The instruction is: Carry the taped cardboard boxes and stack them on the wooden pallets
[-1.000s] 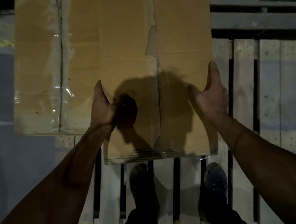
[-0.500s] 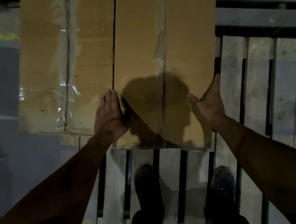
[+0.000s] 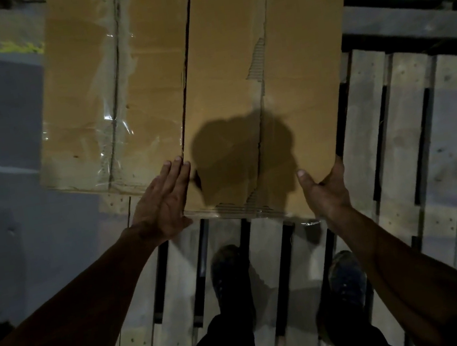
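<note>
Both boxes [image 3: 266, 77] run off the top edge, the right hand's [image 3: 325, 187] fingers hide behind one box's side, and shoes [image 3: 228, 271] blur in darkness.

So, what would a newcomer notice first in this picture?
Two cardboard boxes side by side fill the top centre: the left box with shiny tape, the right box with a torn seam. The left hand lies flat on its near left corner, the right hand cups its near right corner, above the pallet.
</note>
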`<state>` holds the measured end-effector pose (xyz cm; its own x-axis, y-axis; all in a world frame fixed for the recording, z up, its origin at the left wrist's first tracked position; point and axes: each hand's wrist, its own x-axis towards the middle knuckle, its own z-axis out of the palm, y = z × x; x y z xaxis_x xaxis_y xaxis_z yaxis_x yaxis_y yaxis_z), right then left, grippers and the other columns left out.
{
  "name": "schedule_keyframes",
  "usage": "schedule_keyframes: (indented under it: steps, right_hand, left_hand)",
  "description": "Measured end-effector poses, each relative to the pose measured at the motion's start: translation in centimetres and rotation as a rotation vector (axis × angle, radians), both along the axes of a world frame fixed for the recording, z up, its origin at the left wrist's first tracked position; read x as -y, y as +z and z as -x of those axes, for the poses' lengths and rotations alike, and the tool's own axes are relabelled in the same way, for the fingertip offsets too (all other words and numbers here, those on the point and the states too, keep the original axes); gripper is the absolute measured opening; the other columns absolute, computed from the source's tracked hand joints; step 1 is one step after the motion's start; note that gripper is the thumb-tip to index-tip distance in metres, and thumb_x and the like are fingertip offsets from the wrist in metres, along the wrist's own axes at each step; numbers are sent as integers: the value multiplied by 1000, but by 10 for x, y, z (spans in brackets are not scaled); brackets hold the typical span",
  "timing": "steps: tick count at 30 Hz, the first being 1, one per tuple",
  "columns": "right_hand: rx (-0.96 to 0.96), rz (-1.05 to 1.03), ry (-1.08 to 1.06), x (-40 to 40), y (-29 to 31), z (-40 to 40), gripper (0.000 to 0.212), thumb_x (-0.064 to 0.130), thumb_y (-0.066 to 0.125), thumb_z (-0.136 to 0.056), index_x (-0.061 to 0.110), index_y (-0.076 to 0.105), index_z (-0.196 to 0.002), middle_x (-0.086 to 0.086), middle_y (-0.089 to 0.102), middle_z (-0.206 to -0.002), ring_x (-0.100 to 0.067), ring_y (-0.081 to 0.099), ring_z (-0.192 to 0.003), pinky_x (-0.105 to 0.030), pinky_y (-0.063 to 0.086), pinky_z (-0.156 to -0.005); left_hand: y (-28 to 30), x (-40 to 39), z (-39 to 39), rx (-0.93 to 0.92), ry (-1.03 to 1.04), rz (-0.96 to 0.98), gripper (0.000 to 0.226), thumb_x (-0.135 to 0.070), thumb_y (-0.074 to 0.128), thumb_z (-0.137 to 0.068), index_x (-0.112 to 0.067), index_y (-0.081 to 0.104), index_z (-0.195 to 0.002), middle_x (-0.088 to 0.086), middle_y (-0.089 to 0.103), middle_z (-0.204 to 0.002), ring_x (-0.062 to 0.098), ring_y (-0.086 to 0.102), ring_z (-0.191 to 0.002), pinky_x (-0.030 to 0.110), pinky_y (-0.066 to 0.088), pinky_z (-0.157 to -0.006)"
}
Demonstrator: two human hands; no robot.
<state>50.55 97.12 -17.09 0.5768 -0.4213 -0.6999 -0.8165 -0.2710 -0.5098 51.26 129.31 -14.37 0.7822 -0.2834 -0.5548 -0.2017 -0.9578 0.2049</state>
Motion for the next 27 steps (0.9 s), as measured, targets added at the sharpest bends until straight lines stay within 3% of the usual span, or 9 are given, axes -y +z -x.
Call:
schedule_keyframes:
  steps: [7, 11, 15, 21, 27]
  right_hand:
    - [126, 10, -8, 0, -5, -20, 75, 37, 66, -93, 26, 23, -154, -3, 51, -144, -26, 50, -127, -30, 39, -105]
    - [116, 3, 3, 2, -4, -25, 75, 38, 64, -94, 28, 21, -154, -3, 49, -144, -28, 49, -128, -32, 38, -105]
    - [125, -14, -13, 0, -3, -24, 77, 34, 65, -94, 25, 19, -155, -2, 47, -147, -25, 47, -130, -33, 38, -109]
    - [129, -21, -5, 1, -3, -23, 73, 32, 62, -97, 25, 19, -156, -2, 47, -147, -24, 46, -130, -25, 34, -101]
    - [127, -16, -14, 1, -5, -22, 73, 32, 60, -98, 24, 19, -156, -3, 46, -149, -25, 46, -132, -31, 36, -107]
  left_hand:
    - [-1, -3, -4, 87, 24, 50, 96, -36, 71, -86, -9, 9, -154, 7, 10, -161, 24, 10, -150, 30, 9, -119]
    - [-2, -5, -5, 134, -10, 28, 92, -34, 79, -78, -4, 30, -150, 14, 32, -155, 32, 31, -143, 35, 22, -114]
    - [-1, -6, -7, 146, 2, 34, 89, -37, 74, -82, -9, 27, -152, 9, 28, -158, 27, 25, -146, 34, 24, -115]
    - [-1, -6, -4, 142, -2, 26, 88, -37, 73, -84, -10, 25, -152, 7, 25, -159, 27, 23, -147, 36, 27, -115]
    - [-3, -7, -4, 147, 8, 31, 88, -36, 74, -82, -10, 26, -152, 8, 27, -159, 27, 24, -147, 38, 27, -115]
